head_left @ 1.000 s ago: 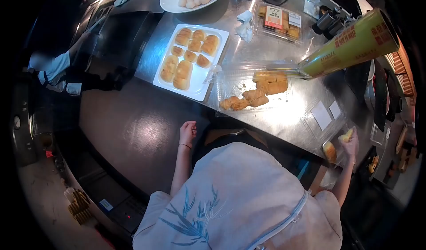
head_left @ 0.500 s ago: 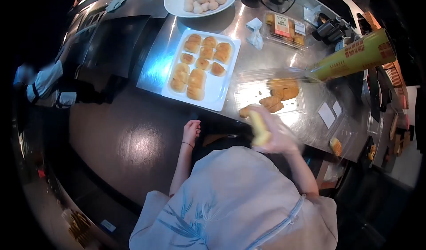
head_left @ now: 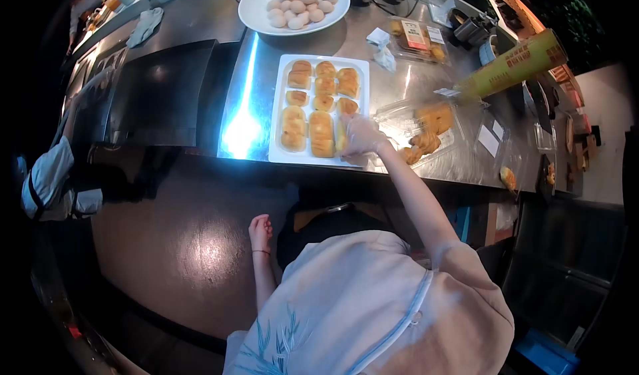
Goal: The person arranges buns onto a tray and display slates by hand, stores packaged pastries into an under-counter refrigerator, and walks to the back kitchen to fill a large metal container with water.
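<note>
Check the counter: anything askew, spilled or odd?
Nothing spilled. The cling-film roll lies at a slant across the counter's far right. A crumpled tissue sits loose beside the white tray. The right hand is setting a bread roll at the tray's near right edge; the left hand hangs idle.
</note>
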{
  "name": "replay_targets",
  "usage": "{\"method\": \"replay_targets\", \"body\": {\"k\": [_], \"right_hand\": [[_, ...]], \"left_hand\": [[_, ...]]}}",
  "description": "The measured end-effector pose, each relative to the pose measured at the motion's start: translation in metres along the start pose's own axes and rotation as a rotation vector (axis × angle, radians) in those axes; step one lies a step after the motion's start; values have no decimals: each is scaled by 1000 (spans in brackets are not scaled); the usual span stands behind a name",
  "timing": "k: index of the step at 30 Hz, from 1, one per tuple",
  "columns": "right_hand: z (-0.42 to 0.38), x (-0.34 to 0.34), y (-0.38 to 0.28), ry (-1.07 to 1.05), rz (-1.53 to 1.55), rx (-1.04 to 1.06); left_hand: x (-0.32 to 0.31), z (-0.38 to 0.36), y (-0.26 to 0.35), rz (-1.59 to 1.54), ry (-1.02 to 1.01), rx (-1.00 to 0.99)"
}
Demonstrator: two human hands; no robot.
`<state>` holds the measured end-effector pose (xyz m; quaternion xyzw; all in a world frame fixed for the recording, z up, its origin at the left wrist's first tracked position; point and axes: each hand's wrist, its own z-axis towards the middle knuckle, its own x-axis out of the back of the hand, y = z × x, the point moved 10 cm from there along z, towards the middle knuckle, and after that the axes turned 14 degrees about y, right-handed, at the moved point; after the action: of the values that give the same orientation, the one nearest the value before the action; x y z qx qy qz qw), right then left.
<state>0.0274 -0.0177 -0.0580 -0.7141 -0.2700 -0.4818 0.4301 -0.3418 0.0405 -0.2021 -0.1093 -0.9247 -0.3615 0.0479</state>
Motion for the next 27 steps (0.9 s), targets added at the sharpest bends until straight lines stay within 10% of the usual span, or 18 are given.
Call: {"method": "replay_targets", "body": {"k": [16, 23, 25, 27], "right_hand": [[-13, 53, -20, 546, 154, 19], [30, 36, -31, 364, 130, 27], [2, 78, -42, 793, 240, 157], [-18, 73, -25, 764, 448, 0]], "left_hand": [[-26, 7, 2, 32, -162, 15], [-59, 5, 31, -25, -214, -18], [-74, -2, 51, -42, -256, -61], [-94, -13, 77, -53, -249, -139]]}}
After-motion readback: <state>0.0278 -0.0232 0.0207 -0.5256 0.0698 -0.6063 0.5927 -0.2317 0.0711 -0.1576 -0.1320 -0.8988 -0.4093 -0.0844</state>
